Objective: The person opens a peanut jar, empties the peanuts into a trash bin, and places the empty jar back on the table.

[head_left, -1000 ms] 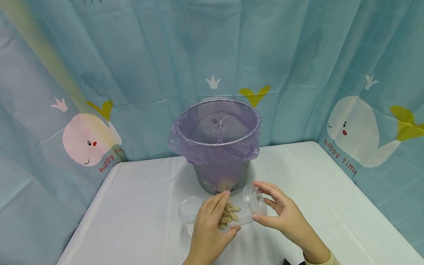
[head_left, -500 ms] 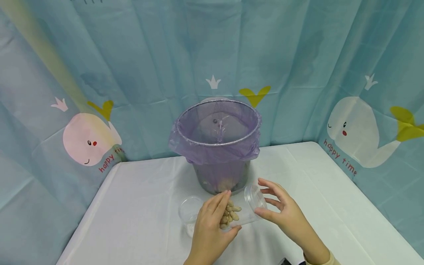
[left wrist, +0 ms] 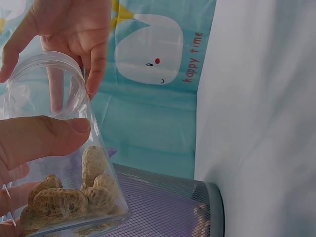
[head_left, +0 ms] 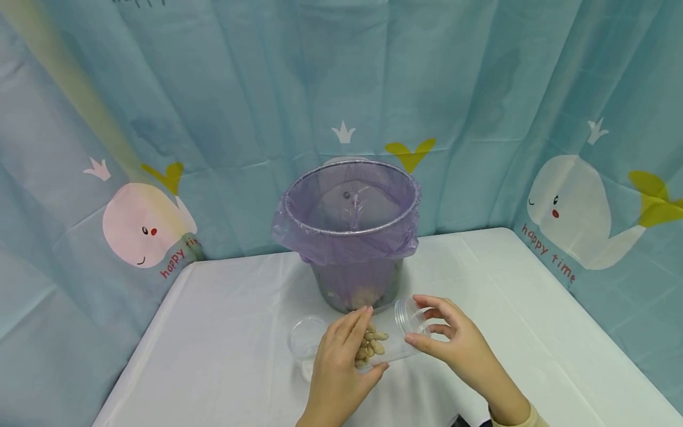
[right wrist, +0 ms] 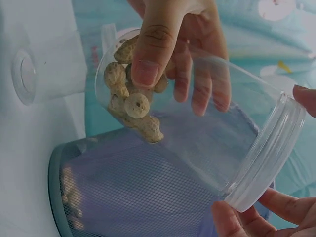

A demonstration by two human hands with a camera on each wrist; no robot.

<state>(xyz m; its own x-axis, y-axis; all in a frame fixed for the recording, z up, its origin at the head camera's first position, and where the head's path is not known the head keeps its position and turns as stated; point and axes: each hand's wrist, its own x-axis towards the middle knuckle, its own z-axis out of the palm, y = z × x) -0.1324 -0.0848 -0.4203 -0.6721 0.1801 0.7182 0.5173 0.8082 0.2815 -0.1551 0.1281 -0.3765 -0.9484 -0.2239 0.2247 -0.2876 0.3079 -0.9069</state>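
Observation:
A clear plastic jar (head_left: 393, 343) lies tilted nearly sideways above the table, with several unshelled peanuts (head_left: 375, 344) gathered at its base end. My left hand (head_left: 337, 365) grips the jar around that end, thumb below and fingers over the top in the head view. At the other end is a clear ridged screw lid (right wrist: 269, 153), pinched at its edge between the thumb and fingers of my right hand (head_left: 456, 338). In the left wrist view the peanuts (left wrist: 61, 202) rest along the jar's lower wall.
A second clear jar (head_left: 306, 341) stands left of my left hand, partly hidden by it. Behind the hands is a mesh wastebasket (head_left: 392, 279) lined with a purple bag (head_left: 347, 252); pale bits show low inside. A blue curtain (head_left: 240, 89) surrounds the white table (head_left: 213, 344).
My right hand's fingers spread off the lid's edge half a second ago and are closed on it again now. My left hand and the jar stay almost in place.

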